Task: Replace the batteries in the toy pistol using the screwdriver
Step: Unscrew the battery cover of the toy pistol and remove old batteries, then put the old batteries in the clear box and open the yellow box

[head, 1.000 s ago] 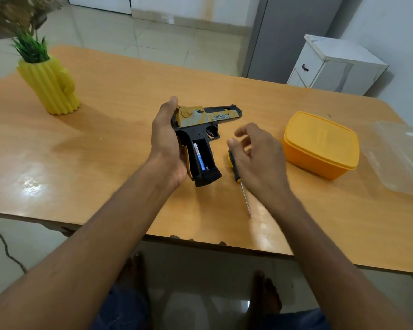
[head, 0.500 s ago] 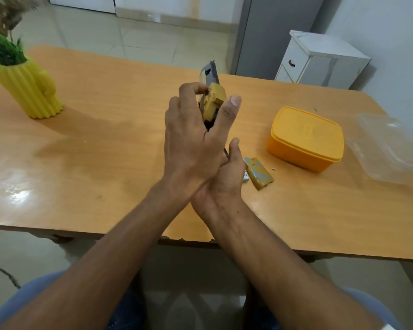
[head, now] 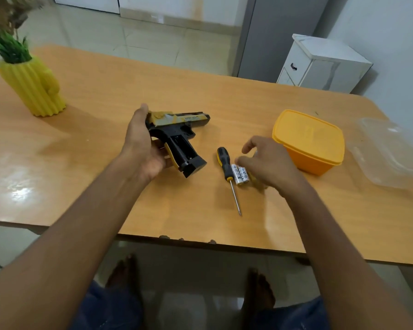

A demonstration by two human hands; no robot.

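The black and yellow toy pistol [head: 177,129] lies on its side on the wooden table [head: 105,163], barrel pointing right. Its grip's battery compartment [head: 185,150] is open and looks empty. My left hand [head: 141,144] grips the back of the pistol's handle. Two white batteries [head: 240,173] lie side by side on the table next to the screwdriver [head: 224,160], which has a black and yellow handle and points its tip toward me. My right hand [head: 265,163] hovers just over the batteries with loosely bent fingers, holding nothing that I can see. A yellowish piece is partly hidden under it.
A yellow lidded box [head: 310,139] stands right of my right hand, with a clear plastic container [head: 389,153] beyond it at the table's right edge. A yellow cactus-shaped pot [head: 34,86] with a plant stands at the far left. A white cabinet [head: 320,65] stands behind the table.
The pistol was raised upright between both hands and is now laid back down on its side. The batteries are out of the grip and lie by the screwdriver.
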